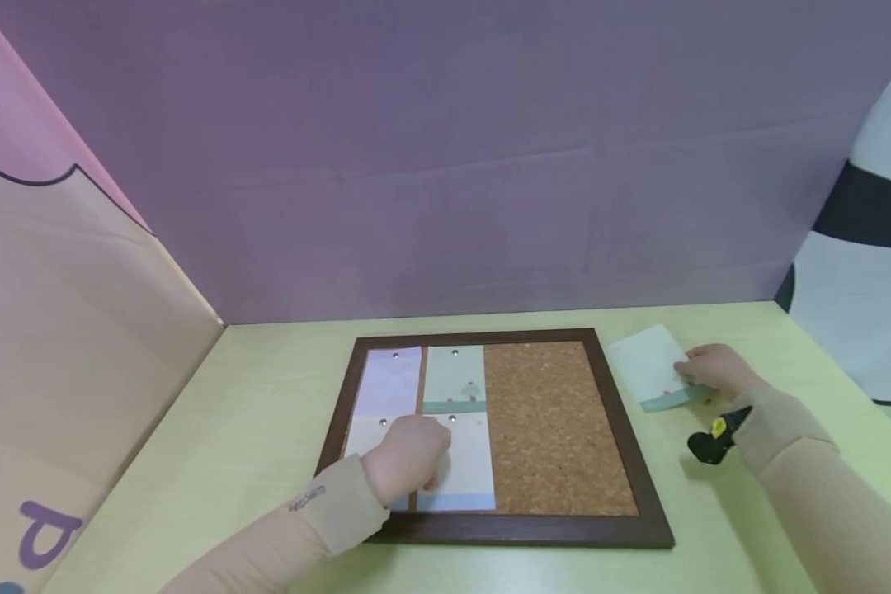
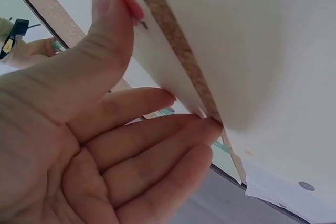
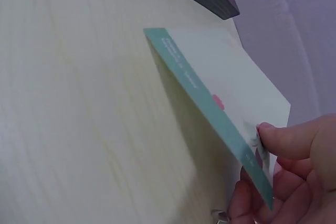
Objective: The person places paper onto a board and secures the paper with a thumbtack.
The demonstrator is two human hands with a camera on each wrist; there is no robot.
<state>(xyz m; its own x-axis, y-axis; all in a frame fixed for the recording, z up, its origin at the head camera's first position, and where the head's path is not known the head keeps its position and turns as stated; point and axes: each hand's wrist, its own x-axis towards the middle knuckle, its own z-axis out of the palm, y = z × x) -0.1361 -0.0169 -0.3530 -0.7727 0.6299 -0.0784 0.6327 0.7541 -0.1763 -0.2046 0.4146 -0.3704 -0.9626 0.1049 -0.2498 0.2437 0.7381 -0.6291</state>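
Note:
A brown-framed corkboard (image 1: 557, 429) lies on the table with several paper sheets pinned to it. My left hand (image 1: 412, 450) is over the two lower sheets. In the left wrist view its thumb is extended, its other fingers are slightly bent, and the fingertips (image 2: 210, 127) reach the paper beside a strip of bare cork. Right of the board, my right hand (image 1: 720, 369) pinches a pale note sheet (image 1: 649, 367) between thumb and fingers at one corner. This sheet has a green band (image 3: 210, 114) along one edge and stands tilted over the tabletop.
Silver tacks hold the tops of the lilac sheet (image 1: 389, 384), the pale green sheet (image 1: 449, 375) and the lower white sheet (image 1: 464, 462). A small metal piece (image 3: 219, 215) lies under my right fingers. A purple wall (image 1: 453, 206) rises behind the table.

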